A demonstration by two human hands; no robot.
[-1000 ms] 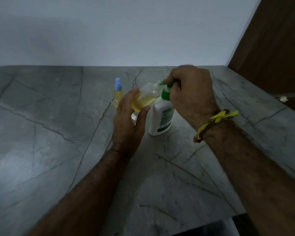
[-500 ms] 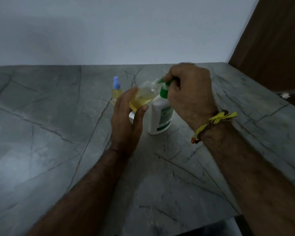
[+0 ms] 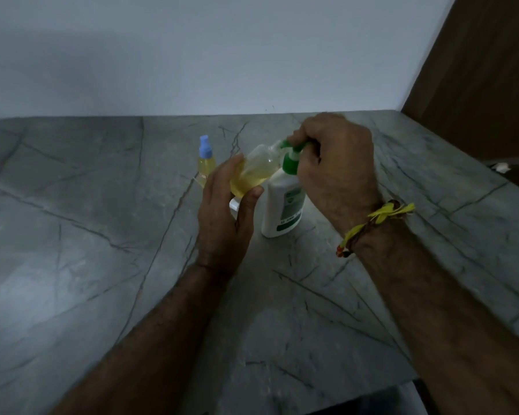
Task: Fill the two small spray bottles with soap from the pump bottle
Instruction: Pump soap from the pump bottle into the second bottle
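My left hand (image 3: 222, 211) grips a small clear spray bottle (image 3: 253, 170), uncapped and tilted, partly full of yellow soap. Its open mouth sits under the green spout of the white pump bottle (image 3: 283, 206), which stands on the grey stone table (image 3: 87, 235). My right hand (image 3: 333, 166) is curled over the green pump head (image 3: 294, 152) and covers most of it. A second small spray bottle (image 3: 206, 158) with a blue spray cap stands upright to the left, holding yellow soap. A small white piece (image 3: 234, 205), possibly a cap, lies behind my left thumb.
A pale wall runs along the back of the table. A brown wooden panel (image 3: 486, 70) stands at the right. The table's front edge shows at the lower right (image 3: 372, 387), and a small white scrap (image 3: 502, 167) lies beyond the right edge.
Both hands stay on the same bottles. The pump head under my right hand seems to have risen slightly since a second ago; the view has shifted a little.
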